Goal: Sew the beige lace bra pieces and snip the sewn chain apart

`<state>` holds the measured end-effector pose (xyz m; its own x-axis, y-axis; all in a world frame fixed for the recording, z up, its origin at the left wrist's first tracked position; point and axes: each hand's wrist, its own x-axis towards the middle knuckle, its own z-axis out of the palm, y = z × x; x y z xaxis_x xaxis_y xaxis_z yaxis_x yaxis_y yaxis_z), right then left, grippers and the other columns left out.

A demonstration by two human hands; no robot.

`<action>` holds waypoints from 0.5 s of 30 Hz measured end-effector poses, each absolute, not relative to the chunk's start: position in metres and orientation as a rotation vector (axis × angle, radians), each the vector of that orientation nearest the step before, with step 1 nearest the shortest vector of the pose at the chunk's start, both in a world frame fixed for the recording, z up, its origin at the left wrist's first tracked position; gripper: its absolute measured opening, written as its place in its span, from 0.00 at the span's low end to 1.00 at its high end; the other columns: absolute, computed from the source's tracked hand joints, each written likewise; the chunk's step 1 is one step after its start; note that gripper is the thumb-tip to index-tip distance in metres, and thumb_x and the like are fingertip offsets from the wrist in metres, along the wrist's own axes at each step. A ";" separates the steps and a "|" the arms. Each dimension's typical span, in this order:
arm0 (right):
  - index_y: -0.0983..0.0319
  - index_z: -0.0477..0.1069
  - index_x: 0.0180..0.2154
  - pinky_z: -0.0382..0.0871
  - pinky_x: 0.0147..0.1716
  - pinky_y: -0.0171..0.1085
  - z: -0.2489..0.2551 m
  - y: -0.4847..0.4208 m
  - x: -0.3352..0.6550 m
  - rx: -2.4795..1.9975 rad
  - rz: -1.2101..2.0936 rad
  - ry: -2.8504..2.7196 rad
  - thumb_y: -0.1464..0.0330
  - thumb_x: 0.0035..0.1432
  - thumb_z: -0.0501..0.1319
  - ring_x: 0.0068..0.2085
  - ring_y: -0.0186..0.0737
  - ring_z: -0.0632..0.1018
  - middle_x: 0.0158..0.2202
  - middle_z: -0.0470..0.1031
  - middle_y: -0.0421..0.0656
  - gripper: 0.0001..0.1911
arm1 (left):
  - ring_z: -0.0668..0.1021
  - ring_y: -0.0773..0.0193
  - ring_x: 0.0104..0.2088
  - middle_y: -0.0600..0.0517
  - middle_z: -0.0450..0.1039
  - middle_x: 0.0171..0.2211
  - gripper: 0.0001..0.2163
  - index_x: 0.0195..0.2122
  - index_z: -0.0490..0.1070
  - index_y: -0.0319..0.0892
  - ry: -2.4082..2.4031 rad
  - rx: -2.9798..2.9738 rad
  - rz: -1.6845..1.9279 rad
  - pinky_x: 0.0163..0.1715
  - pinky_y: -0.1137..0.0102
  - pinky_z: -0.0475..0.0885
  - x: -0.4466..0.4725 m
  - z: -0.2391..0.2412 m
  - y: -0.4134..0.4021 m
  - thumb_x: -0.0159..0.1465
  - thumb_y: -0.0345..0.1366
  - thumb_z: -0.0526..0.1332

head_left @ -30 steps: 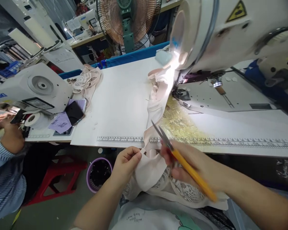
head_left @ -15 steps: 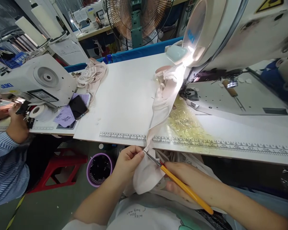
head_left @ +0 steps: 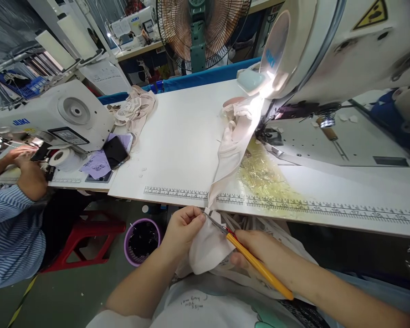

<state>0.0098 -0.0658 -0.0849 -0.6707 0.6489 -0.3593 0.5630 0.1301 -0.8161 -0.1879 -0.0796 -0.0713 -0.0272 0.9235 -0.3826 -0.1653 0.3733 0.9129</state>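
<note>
A pale pink garment (head_left: 229, 157), which looks like a bra, runs from beside the sewing machine's foot over the table edge towards me. Its cup-like end (head_left: 208, 250) hangs below the edge. My left hand (head_left: 186, 230) pinches the narrow strip there between thumb and fingers. My right hand (head_left: 256, 248) is closed around slim pointed scissors (head_left: 219, 224) with a bit of red near the grip. A long orange handle (head_left: 263, 269) lies along that hand. The metal tip meets the strip beside my left fingertips; whether the blades are apart I cannot make out.
The sewing machine (head_left: 310, 54) stands at the right, its lamp lit. A printed ruler (head_left: 177, 193) follows the table's front edge. More pink garments (head_left: 136, 109) and a phone (head_left: 115, 152) lie at left. A purple bin (head_left: 125, 248) stands below; a co-worker's arm (head_left: 32, 182) is far left.
The view has shifted slightly, moving the left-hand background rightwards. The orange handle's lower end has swung a little left with my right hand; both hands keep their hold.
</note>
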 end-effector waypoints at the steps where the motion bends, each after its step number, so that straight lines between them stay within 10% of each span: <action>1: 0.60 0.59 0.24 0.56 0.21 0.34 -0.086 -0.066 0.010 -1.251 1.619 -2.266 0.57 0.56 0.54 0.23 0.36 0.66 0.24 0.67 0.41 0.16 | 0.58 0.74 0.19 0.58 0.59 0.17 0.15 0.21 0.64 0.38 1.291 0.791 1.024 0.20 0.76 0.53 -0.188 -0.071 -0.080 0.51 0.44 0.66; 15: 0.61 0.58 0.24 0.59 0.23 0.31 -0.059 -0.076 0.027 -0.938 1.405 -2.062 0.69 0.48 0.55 0.23 0.31 0.63 0.22 0.61 0.36 0.05 | 0.70 0.71 0.28 0.54 0.67 0.29 0.06 0.36 0.64 0.42 0.787 1.200 0.775 0.27 0.79 0.65 -0.165 -0.068 -0.103 0.61 0.34 0.60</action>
<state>0.0273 -0.0764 -0.0589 -0.6546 0.7560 0.0041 0.2728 0.2412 -0.9313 -0.1652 -0.1030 -0.0680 0.5142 0.8505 -0.1107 -0.0979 0.1864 0.9776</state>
